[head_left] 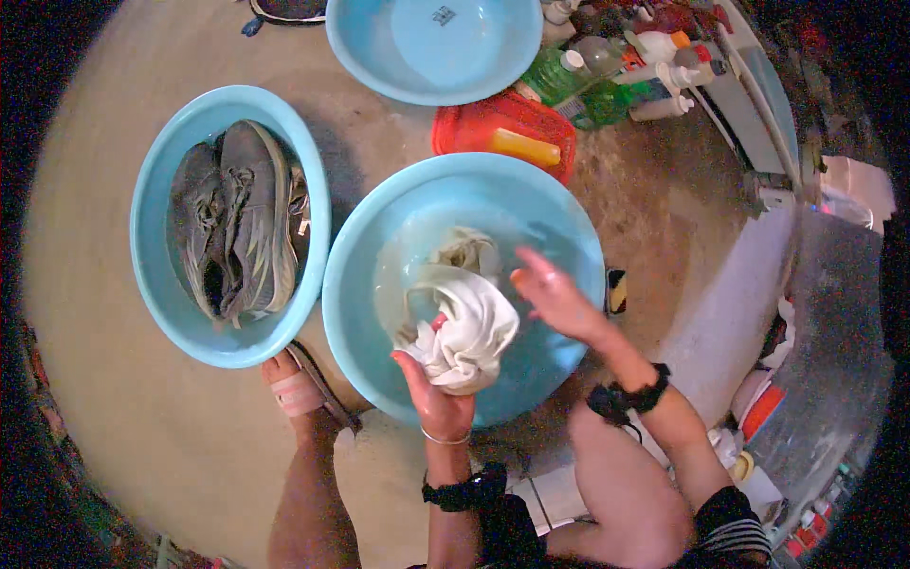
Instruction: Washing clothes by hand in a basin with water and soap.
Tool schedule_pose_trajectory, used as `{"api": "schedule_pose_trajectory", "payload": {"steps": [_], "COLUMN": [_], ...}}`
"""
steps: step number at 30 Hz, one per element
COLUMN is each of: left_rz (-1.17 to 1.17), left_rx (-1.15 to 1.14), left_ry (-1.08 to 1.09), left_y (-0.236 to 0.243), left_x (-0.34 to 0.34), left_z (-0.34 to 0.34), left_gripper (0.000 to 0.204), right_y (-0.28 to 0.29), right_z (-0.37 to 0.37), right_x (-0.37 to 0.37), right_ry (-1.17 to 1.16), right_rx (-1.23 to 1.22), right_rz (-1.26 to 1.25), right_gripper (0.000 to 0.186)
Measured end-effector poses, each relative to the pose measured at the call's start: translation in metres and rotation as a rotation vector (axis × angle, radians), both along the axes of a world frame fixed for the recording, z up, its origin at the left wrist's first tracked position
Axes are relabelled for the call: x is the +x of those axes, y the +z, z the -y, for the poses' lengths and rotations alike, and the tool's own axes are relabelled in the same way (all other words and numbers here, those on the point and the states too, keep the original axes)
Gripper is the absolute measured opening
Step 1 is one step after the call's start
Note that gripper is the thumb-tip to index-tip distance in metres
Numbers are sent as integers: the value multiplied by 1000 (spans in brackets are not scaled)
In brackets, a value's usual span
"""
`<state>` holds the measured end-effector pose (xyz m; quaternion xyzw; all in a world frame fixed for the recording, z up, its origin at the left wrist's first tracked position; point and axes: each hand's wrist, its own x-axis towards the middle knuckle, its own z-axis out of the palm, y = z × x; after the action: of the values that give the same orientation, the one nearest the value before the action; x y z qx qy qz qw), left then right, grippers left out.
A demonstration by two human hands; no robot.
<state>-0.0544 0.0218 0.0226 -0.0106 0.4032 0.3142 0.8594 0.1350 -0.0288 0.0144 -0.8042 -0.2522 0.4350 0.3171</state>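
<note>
A wet, crumpled white cloth point(469, 327) rests in my left hand point(438, 398), whose thumb stands along its left side. One reddish fingertip shows through a fold, and the other fingers are hidden under the cloth. The bundle is over a light blue basin point(360, 218) with water in it. A duller, greyish part of the cloth point(464, 248) trails toward the far side; whether it is a separate piece I cannot tell. To the right of the cloth, my right hand point(555, 294) hovers over the basin, fingers apart and holding nothing, slightly blurred.
Dark grey shoes point(248, 218) lie in a second blue basin point(142, 228) on the left. A third blue basin point(346, 57) stands at the back. Behind the middle basin is a red tub point(455, 128) with a yellow bar point(524, 147). Several bottles point(602, 100) crowd the back right.
</note>
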Motion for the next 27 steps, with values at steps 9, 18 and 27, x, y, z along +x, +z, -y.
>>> {"api": "schedule_pose_trajectory", "payload": {"steps": [9, 18, 27], "left_rz": [-169, 15, -555], "left_rx": [-104, -178, 239], "left_ry": [-477, 35, -280], "left_y": [-5, -71, -85], "left_x": [-26, -10, -4], "left_z": [-12, 26, 48], "left_gripper": [69, 41, 40], "right_y": [-25, -11, -17], "right_z": [-21, 2, -34], "right_x": [-1, -81, -75], "right_ry": [-228, 323, 428], "right_rx": [-133, 360, 154], "right_rz": [-728, 227, 203], "right_gripper": [33, 29, 18]}}
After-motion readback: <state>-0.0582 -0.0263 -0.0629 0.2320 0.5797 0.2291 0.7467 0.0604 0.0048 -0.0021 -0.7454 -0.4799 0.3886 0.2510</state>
